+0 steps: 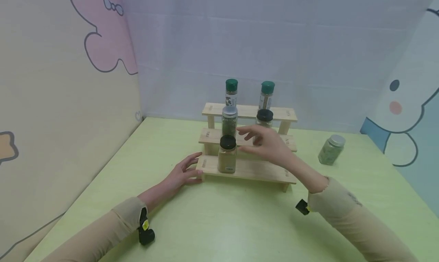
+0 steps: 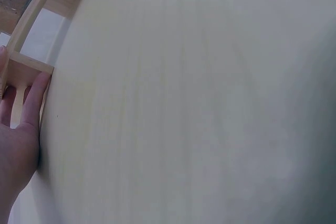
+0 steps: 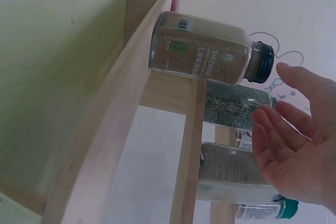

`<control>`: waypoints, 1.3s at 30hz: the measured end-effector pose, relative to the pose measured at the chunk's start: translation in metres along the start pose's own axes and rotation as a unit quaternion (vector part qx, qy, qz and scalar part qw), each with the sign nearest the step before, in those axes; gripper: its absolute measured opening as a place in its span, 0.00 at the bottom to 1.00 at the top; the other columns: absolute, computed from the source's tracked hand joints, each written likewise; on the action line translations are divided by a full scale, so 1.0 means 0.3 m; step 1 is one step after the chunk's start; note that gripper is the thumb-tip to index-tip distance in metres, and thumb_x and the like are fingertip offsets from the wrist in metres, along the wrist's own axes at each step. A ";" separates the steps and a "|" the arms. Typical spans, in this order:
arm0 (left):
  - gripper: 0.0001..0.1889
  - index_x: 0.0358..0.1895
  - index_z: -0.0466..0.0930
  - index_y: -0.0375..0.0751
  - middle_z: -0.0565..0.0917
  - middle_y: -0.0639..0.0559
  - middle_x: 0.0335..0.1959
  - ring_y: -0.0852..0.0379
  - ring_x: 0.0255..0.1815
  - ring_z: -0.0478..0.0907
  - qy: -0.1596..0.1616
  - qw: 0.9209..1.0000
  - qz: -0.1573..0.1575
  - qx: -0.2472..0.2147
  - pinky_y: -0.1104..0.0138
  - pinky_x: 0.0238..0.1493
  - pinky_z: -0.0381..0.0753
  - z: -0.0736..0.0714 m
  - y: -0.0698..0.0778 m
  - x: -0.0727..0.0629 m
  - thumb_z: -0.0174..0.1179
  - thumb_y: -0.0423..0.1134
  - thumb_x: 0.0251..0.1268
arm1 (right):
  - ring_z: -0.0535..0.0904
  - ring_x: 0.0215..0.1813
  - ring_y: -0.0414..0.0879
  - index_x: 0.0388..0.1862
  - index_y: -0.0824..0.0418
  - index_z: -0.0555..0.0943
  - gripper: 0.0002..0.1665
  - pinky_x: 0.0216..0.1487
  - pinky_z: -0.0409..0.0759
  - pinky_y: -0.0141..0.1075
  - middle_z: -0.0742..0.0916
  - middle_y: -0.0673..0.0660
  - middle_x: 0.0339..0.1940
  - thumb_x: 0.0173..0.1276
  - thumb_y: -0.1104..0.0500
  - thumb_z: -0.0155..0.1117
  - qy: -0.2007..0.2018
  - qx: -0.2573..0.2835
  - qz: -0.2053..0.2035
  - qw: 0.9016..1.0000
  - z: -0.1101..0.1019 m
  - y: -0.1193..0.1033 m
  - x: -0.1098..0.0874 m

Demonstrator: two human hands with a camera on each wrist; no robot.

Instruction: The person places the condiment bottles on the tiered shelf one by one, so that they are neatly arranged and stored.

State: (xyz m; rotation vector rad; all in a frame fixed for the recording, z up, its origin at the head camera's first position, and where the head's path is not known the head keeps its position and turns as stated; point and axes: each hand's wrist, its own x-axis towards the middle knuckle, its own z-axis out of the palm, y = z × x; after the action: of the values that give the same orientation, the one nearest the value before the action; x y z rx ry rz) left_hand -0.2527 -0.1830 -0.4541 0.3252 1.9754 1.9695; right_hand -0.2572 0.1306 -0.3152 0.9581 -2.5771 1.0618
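My left hand [image 1: 178,175] grips the left end of a three-tier wooden spice rack [image 1: 255,171], with thumb and fingers on either side of the bottom tier's end leg [image 2: 29,67]. On that tier, toward its left, a spice jar with a black cap [image 1: 227,157] stands upright, filled with brown powder. My right hand [image 1: 269,144] hovers just right of this jar, holding nothing. In the right wrist view its thumb and bent fingers [image 3: 296,80] are spread, and a small gap separates the thumb from the black cap [image 3: 261,62].
The middle tier bears a silver-capped jar of green herbs [image 1: 229,121] and a black-capped jar [image 1: 264,117], partly behind my right hand. Two green-capped bottles [image 1: 231,92] stand on the top tier. Another silver-capped jar [image 1: 331,150] sits on the table right of the rack.
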 end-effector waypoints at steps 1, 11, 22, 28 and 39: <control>0.35 0.77 0.56 0.58 0.59 0.43 0.75 0.46 0.67 0.72 0.001 1.000 -0.002 0.001 0.53 0.58 0.83 0.000 0.000 0.000 0.59 0.36 0.71 | 0.85 0.48 0.49 0.61 0.57 0.80 0.30 0.46 0.86 0.41 0.87 0.57 0.53 0.59 0.56 0.76 0.006 -0.002 -0.001 1.000 -0.012 0.001 -0.005; 0.35 0.77 0.56 0.58 0.59 0.42 0.75 0.47 0.67 0.73 0.000 1.000 0.000 0.002 0.53 0.57 0.84 -0.002 -0.002 0.001 0.59 0.36 0.70 | 0.83 0.51 0.47 0.63 0.55 0.78 0.29 0.48 0.83 0.35 0.87 0.55 0.53 0.62 0.56 0.73 0.051 -0.031 0.010 0.998 -0.150 0.017 -0.041; 0.36 0.77 0.55 0.56 0.58 0.41 0.75 0.47 0.66 0.73 0.001 1.000 0.003 0.002 0.53 0.57 0.84 -0.001 -0.003 0.006 0.59 0.35 0.70 | 0.78 0.49 0.23 0.66 0.47 0.77 0.31 0.48 0.78 0.18 0.85 0.51 0.56 0.64 0.59 0.71 0.139 -0.023 0.024 0.990 -0.295 0.036 -0.095; 0.35 0.77 0.55 0.57 0.59 0.42 0.75 0.47 0.66 0.73 0.004 1.000 -0.001 0.002 0.53 0.57 0.84 -0.001 -0.004 0.007 0.59 0.36 0.71 | 0.76 0.49 0.20 0.67 0.47 0.76 0.31 0.48 0.73 0.13 0.85 0.57 0.58 0.64 0.59 0.71 0.179 -0.053 0.023 0.982 -0.353 0.075 -0.131; 0.35 0.77 0.56 0.58 0.59 0.43 0.75 0.47 0.66 0.73 0.007 1.000 -0.008 0.006 0.54 0.57 0.84 -0.002 -0.003 0.007 0.59 0.37 0.70 | 0.76 0.50 0.19 0.66 0.52 0.77 0.31 0.48 0.72 0.11 0.79 0.25 0.52 0.64 0.63 0.71 0.218 -0.101 -0.016 0.971 -0.397 0.228 -0.200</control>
State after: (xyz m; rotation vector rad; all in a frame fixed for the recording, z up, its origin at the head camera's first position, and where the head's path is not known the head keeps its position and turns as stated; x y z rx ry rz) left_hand -0.2548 -0.1826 -0.4551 0.2999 1.9918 1.9567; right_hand -0.2617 0.2788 -0.2914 0.6290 -2.2441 0.8632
